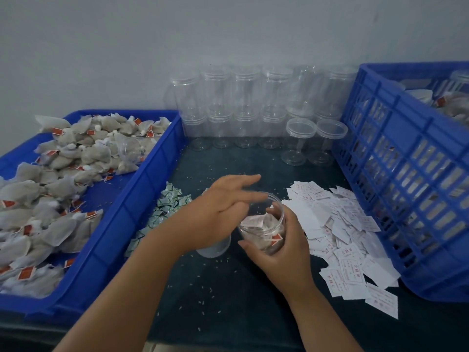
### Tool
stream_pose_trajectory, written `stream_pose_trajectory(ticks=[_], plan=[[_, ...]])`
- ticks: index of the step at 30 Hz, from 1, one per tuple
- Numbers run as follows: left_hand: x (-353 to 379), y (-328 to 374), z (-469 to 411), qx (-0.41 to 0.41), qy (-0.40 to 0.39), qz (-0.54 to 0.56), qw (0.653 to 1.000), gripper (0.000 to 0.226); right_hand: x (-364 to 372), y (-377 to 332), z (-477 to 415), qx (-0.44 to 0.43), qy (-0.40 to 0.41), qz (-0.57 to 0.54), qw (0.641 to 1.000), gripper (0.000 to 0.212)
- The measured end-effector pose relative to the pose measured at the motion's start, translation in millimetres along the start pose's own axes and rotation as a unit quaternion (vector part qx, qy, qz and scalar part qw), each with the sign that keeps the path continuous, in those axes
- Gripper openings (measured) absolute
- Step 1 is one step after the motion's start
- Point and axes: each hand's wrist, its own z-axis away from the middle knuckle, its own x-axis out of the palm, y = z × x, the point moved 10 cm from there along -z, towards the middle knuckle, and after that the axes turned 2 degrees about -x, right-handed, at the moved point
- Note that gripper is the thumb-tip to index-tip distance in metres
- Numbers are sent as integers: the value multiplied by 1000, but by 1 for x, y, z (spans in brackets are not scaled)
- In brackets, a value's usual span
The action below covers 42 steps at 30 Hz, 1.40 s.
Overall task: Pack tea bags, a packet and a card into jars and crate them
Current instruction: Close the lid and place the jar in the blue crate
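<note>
Right hand [281, 247] grips jar [264, 226] between packets [165, 207], cards [345, 224].

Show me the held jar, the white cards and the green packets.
held jar [264, 236], head view, clear side wall
white cards [341, 224], head view, middle of pile
green packets [168, 199], head view, upper part of heap

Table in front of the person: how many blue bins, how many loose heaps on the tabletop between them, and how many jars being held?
Blue bins: 2, the shallow tray of tea bags and the slatted crate.
Loose heaps: 2, green packets and white cards.
Held jars: 1, the jar in the right hand.
Total: 5.
</note>
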Motion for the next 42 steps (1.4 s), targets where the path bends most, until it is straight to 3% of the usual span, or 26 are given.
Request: stream_pose_trajectory(ticks=[2,4,5,7,9,10,14,18,21,23,25,27,29,32,35,39,42], plan=[[-24,-16,11,-24,161,75,984,34,-1,0,-1,3,3,-8,1000,94],[-30,-50,29,-94,263,61,958,18,-1,2,0,11,4,-16,1000,96],[-21,-70,36,-149,256,9,955,23,-1,3,0,14,5,-20,1000,96],[17,-108,48,-259,133,-144,946,67,-2,3,1,13,6,-24,1000,97],[46,-128,57,-299,46,-217,928,91,-1,3,0,12,5,-32,999,96],[52,-129,59,-293,50,-211,931,92,0,3,0,11,3,-34,999,95],[42,-121,60,-261,173,-83,946,64,2,2,0,0,-13,-44,999,92],[25,-119,59,-257,268,139,918,31,8,-1,1,-8,-52,-78,996,83],[4,-98,52,-199,318,215,902,7,15,-5,1,-12,-87,-57,995,83],[0,-82,43,-159,279,265,909,9,20,-5,2,-14,-101,-35,994,85],[0,-55,35,-87,197,260,941,37,22,-4,4,-20,-102,-21,994,85],[7,-31,34,-41,115,151,981,66,22,-3,5,-19,-100,-22,995,85],[14,-16,34,-29,60,37,997,81,21,-3,5,-24,-93,-8,995,80],[18,-4,34,-37,50,-28,998,78,19,-4,6,-30,-83,13,996,81],[17,0,30,-49,46,-43,997,70,20,-2,7,-33,-81,19,996,83],[27,-2,21,-75,-5,-51,996,75,19,-3,6,-23,-73,27,997,80],[27,2,16,-91,38,-42,994,78,17,-7,3,-34,-65,46,996,74]])
